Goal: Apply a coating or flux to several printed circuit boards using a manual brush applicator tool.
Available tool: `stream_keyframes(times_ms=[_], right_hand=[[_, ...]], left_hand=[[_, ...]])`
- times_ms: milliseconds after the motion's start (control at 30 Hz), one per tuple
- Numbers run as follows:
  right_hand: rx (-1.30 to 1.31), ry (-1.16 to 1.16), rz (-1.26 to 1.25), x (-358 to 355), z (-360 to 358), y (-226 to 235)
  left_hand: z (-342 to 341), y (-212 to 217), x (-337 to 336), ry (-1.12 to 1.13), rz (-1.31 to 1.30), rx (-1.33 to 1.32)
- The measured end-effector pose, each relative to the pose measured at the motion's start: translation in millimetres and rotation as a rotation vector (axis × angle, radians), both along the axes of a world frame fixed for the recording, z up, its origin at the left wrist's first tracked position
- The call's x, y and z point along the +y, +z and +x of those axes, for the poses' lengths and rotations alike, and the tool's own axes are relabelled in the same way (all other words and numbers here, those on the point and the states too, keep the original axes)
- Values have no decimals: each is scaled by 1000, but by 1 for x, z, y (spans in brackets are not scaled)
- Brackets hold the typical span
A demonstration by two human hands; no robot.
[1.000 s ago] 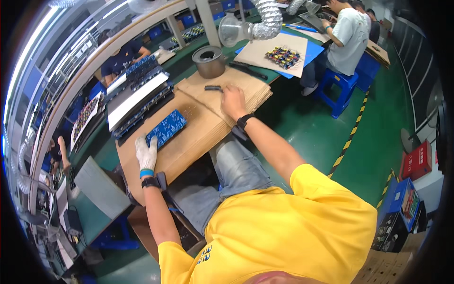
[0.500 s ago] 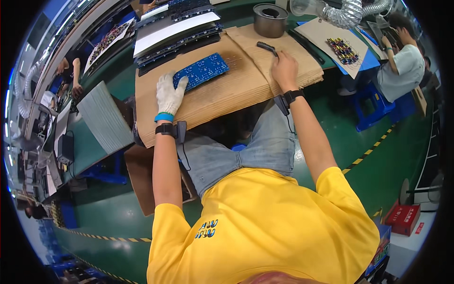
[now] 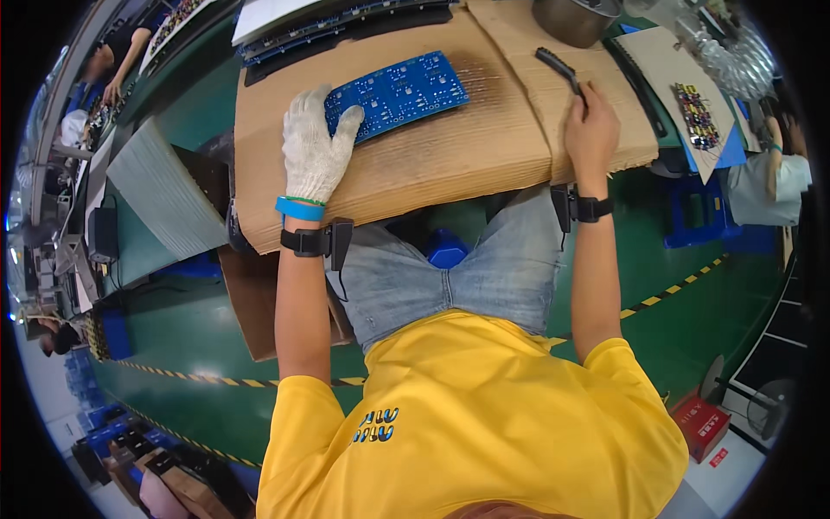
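My left hand (image 3: 316,151), in a white knitted glove with a blue band at the wrist, grips the left end of a blue circuit board (image 3: 399,93). Its thumb lies over the board's near edge. The board rests on a stack of brown cardboard (image 3: 432,156), tilted a little up to the right. Bare and closed, my right hand (image 3: 592,134) holds a slim black brush (image 3: 556,65) by its handle. The brush head points away to the far left, to the right of the board and apart from it. Black straps with small boxes sit on both wrists.
Layered circuit boards (image 3: 346,35) stand beyond the cardboard. A round metal tin (image 3: 577,19) sits at the far right, beside a sheet bearing colourful parts (image 3: 697,117). Grey foam sheets (image 3: 164,190) lean at the left. A co-worker (image 3: 769,186) sits far right; another's arm shows far left.
The whole view has shifted, so the cardboard and both hands appear nearer and larger. My left hand still grips the board, and my right hand still holds the brush beside it.
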State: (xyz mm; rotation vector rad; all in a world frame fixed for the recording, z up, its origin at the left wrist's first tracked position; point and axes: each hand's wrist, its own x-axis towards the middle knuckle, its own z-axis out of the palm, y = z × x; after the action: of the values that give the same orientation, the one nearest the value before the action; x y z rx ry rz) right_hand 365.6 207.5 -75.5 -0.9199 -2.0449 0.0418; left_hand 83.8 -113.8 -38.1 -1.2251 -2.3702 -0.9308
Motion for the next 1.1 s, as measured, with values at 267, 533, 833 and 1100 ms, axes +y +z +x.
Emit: stream_keyframes(times_ms=[267, 533, 833, 1100], right_hand=[[14, 5, -78, -6, 2, 6], [23, 37, -128, -9, 4, 6], [75, 46, -107, -12, 4, 8], [160, 55, -90, -20, 5, 15]], left_hand=[[4, 4, 2, -16, -16, 61], [3, 3, 1, 3, -44, 54], [5, 5, 0, 28, -54, 38], [8, 15, 4, -4, -46, 53]])
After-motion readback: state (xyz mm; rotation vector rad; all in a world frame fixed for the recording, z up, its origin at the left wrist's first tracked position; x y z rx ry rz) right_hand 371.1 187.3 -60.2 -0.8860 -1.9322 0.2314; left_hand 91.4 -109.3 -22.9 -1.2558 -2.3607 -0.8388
